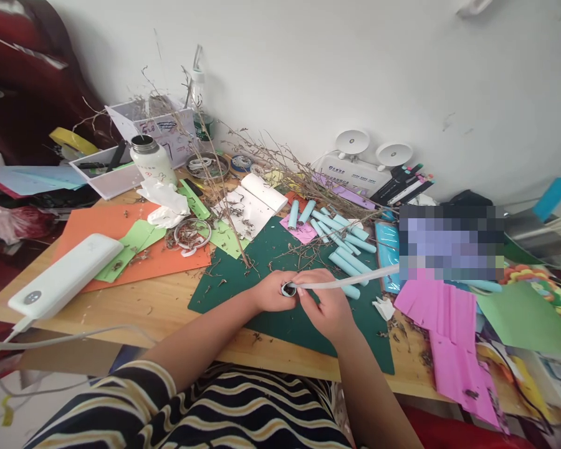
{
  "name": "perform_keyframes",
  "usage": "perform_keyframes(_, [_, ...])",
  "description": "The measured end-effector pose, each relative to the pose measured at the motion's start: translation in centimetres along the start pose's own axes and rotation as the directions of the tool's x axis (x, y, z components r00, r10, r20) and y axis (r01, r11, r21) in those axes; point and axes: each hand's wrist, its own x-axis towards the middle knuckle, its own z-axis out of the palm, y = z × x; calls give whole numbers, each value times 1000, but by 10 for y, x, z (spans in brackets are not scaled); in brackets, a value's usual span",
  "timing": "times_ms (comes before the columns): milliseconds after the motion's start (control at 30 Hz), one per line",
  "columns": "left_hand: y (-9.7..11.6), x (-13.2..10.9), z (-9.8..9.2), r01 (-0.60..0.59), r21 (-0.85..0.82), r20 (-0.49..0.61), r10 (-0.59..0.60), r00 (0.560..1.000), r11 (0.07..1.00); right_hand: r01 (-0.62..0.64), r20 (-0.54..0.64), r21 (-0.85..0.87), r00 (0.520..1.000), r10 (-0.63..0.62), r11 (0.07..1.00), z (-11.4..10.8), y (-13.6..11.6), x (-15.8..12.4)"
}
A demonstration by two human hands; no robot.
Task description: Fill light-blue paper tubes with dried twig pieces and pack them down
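My left hand (272, 292) is wrapped round a small paper tube (288, 289), whose open, dark-centred end faces me. Pinched in the fingers of my right hand (328, 307) is a long white strip (355, 279); one end meets the tube and the other stretches off to the right. Whether the strip is stuck to the tube or only touches it, I cannot tell. Both hands are together above a green cutting mat (355, 333). Beyond them lie several light blue paper tubes (348, 262) and dry twigs (303, 249).
A white power bank (65, 274) with a cable lies left on orange paper (140, 262). Behind stand an open bottle (152, 162), a white box (177, 134) and a router (355, 171). Pink paper (439, 312) hangs over the right edge. Dry plant crumbs litter the table (168, 305).
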Motion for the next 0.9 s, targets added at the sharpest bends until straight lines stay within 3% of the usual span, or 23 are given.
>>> perform_keyframes(333, [-1, -1, 1, 9, 6, -26, -9, 1000, 1000, -20, 23, -47, 1000, 21, 999, 5, 2, -2])
perform_keyframes(567, [0, -1, 1, 6, 17, -44, -5, 999, 1000, 87, -141, 44, 987, -80, 995, -8, -6, -2])
perform_keyframes(767, [0, -2, 0, 1, 35, -16, 0, 1000, 999, 52, 9, -78, 999, -52, 996, 4, -1, 2])
perform_keyframes(900, [4, -2, -2, 0, 52, 32, -1, 999, 999, 48, -17, -112, 999, -50, 993, 6, 0, 1])
